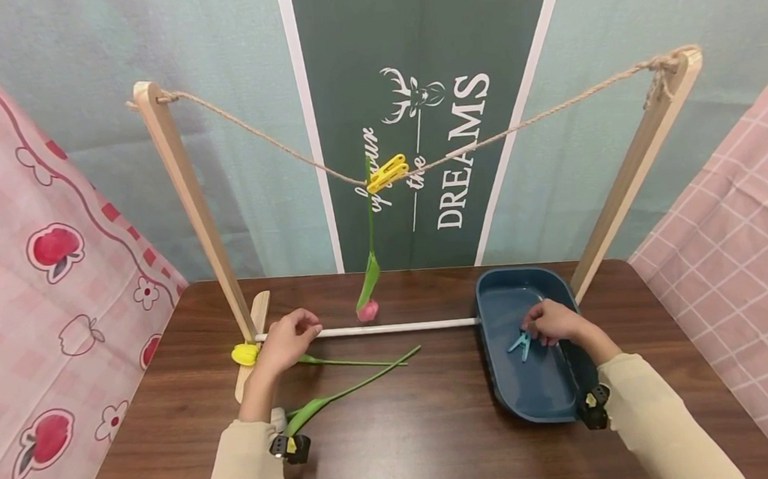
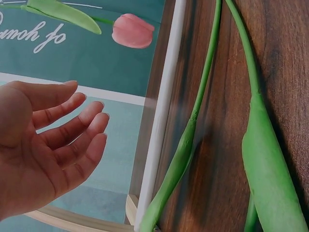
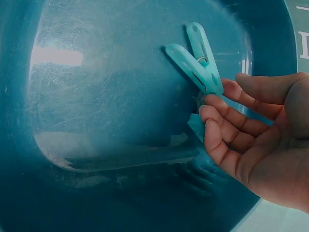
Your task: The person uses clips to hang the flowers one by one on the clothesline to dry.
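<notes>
My left hand hovers by the left end of a white rod, fingers loosely bent and holding nothing. Below it lie a yellow tulip and another tulip with a pale bloom, mostly hidden by my wrist. Inside a blue tray, my right hand has its fingertips at a light-blue clothespin; the thumb stands apart from it. Another light-blue piece shows partly under the fingers. A pink tulip hangs bloom-down from a yellow clothespin on the rope.
A twine rope sags between a left wooden post and a right wooden post. The left post has a wooden foot on the brown table. Printed curtains stand behind and at both sides.
</notes>
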The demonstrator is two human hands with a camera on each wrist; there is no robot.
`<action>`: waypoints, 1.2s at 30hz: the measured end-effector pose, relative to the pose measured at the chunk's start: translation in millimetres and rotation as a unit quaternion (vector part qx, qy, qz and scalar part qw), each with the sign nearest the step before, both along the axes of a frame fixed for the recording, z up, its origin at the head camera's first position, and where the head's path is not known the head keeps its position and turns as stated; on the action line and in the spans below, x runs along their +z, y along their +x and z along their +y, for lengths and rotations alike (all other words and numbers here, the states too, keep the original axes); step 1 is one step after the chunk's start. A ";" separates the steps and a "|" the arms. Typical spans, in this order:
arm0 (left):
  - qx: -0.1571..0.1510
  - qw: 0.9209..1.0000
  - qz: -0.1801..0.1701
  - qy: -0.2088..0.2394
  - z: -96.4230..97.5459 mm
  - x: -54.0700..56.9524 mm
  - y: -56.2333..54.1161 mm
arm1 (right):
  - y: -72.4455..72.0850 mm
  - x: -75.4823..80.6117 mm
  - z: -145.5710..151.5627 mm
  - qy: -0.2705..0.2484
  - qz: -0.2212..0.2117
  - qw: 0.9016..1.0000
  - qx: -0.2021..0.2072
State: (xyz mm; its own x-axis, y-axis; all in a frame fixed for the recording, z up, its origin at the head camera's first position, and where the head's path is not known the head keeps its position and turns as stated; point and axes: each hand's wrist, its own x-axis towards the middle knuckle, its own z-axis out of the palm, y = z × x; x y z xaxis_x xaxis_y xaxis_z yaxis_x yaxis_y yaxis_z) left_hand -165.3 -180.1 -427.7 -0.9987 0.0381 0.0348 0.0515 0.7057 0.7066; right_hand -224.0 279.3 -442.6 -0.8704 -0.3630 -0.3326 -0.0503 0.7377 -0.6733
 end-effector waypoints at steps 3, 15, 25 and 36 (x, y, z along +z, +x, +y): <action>0.002 1.000 0.000 -0.001 -0.3 0.5 1.0 | 1.0 1.7 0.2 -0.008 -0.004 1.000 -0.003; -0.002 1.000 0.001 -0.002 -0.7 -0.2 2.3 | 1.2 6.5 4.3 -0.026 -0.023 0.999 -0.010; -0.006 1.000 0.003 -0.001 0.6 2.2 2.6 | -0.7 15.3 6.7 -0.036 -0.032 0.999 -0.008; -0.014 1.000 0.003 -0.001 0.8 5.0 2.9 | -2.3 27.1 5.2 -0.038 -0.029 0.999 0.000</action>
State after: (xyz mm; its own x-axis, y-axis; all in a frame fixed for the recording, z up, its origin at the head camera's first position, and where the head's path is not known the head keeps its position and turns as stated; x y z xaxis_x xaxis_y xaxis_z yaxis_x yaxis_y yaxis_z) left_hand -162.4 -179.3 -422.8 -0.9971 0.0654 0.0399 0.0745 0.7049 0.7053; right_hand -226.3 284.4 -415.5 -0.8507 -0.3894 -0.3532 -0.0105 0.6842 -0.7292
